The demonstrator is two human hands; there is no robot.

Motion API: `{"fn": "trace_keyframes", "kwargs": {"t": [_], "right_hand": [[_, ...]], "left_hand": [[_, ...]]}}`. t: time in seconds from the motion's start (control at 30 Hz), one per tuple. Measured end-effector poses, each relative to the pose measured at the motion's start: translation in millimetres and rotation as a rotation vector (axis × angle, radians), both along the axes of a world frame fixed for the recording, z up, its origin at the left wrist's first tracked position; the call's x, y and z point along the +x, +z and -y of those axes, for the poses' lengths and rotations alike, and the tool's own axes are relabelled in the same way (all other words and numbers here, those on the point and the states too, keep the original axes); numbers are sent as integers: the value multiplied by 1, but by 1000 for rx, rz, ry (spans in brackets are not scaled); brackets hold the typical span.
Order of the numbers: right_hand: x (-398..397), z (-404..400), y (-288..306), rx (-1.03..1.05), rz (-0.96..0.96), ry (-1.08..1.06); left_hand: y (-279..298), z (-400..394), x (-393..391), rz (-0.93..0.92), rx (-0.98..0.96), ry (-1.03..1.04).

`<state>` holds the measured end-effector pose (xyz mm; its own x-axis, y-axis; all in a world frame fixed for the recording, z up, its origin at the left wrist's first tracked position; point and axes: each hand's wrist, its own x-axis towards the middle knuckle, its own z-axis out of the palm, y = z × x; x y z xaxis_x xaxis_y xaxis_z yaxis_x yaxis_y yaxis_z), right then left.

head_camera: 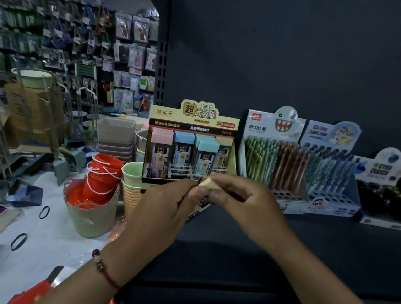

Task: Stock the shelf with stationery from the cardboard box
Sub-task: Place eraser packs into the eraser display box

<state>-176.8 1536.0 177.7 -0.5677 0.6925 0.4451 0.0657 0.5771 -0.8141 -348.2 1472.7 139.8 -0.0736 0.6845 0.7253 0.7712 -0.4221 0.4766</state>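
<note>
My left hand (163, 205) and my right hand (237, 196) meet just in front of the yellow pencil-lead display box (190, 145) on the dark shelf (308, 251). Both pinch a small lead case with a cream cap (209, 184); most of its body is hidden by my fingers. The display box holds upright cases with pink, blue and teal caps. To its right stand a pen display with a toothy ghost card (273, 157), a cartoon pen display (329, 171) and a gyro eraser display (387, 193). No cardboard box is in view near my hands.
Left of the shelf upright (163, 47), on the floor, stand stacked pastel cups (131, 181), a woven basket with red buckets (97, 190), stacked trays (116, 137) and wire racks (31, 112). Packaged goods hang on the far wall. An orange tool (33, 292) lies near my left forearm.
</note>
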Motion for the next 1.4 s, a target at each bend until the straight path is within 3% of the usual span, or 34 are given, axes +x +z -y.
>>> {"fn": "trace_keyframes", "kwargs": {"t": [0.13,0.33,0.5,0.67,1.1,1.27,1.4], "right_hand": [[14,-12,20,72,75,-48],[31,-66,72,392,149,-367],[10,-108,82,550,343,-411],[-10,-126,68,650,553,-375],[-26,-154,83,484,720,-197],[-37,-163,62,672,772,-310],[-40,-162,63,689,811,-315]], "left_hand": [[9,-15,6,-178,-9,91],[16,-34,12,-474,-278,182],[7,-48,13,-685,-395,210],[-7,-47,13,-723,-410,221],[-17,-49,10,-774,-373,261],[-17,-51,9,-763,-358,262],[-17,-50,8,-711,-378,214]]}}
